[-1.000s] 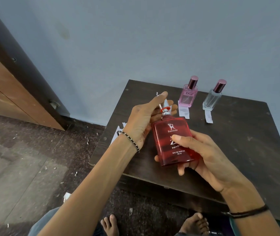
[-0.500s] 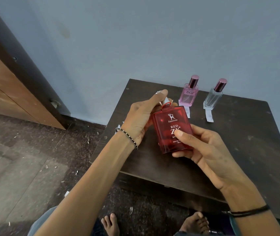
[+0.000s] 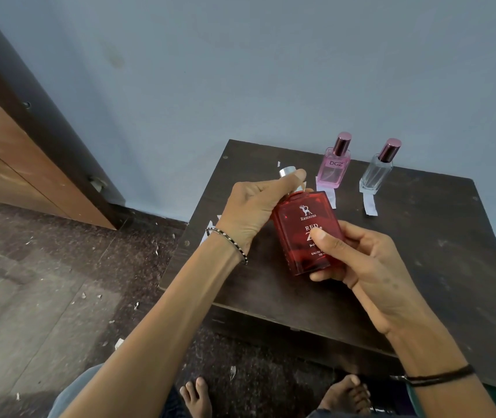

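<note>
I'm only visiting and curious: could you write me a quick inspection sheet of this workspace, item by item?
Surface: dark wooden table, scuffed.
Job's things: red perfume bottle, held over the table; silver cap at its neck.
Clutter: pink bottle and clear bottle, both capped, stand at the back; white paper strips lie before them; paper scraps on the floor.
Grips: left hand grips the silver cap; right hand holds the red perfume bottle, thumb across its label.
Cables: nothing seen.
Surroundings: blue-grey wall, wooden door at left, speckled floor, bare feet below.
</note>
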`<state>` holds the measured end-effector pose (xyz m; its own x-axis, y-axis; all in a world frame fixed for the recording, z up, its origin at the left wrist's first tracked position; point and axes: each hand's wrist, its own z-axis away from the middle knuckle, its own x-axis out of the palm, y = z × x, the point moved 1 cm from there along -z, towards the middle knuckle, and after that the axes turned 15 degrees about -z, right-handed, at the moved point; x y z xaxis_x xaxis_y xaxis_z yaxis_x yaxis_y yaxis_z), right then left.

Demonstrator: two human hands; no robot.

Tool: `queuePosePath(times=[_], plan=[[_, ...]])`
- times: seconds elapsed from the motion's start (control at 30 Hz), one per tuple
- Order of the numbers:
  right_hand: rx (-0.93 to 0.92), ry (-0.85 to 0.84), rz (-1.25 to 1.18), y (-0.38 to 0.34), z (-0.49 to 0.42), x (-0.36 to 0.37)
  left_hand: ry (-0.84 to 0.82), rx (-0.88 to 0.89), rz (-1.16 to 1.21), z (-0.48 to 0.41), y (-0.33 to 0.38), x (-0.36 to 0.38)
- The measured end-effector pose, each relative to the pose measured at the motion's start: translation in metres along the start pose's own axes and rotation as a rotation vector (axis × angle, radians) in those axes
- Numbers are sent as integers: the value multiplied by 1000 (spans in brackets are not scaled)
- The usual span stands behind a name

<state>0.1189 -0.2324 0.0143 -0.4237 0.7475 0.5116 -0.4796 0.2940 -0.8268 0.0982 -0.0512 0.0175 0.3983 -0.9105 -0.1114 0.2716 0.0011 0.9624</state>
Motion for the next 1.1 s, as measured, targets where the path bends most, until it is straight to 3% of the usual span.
queuePosePath(times=[0.6, 0.73, 1.1], plan=[[-11, -18, -18, -3, -4, -7, 59, -25, 11, 1, 6, 8], [-35, -8, -11, -7, 1, -16, 57, -25, 105, -1, 0, 3], [-169, 94, 63, -19, 18, -35, 25, 62, -54, 14, -10, 29]])
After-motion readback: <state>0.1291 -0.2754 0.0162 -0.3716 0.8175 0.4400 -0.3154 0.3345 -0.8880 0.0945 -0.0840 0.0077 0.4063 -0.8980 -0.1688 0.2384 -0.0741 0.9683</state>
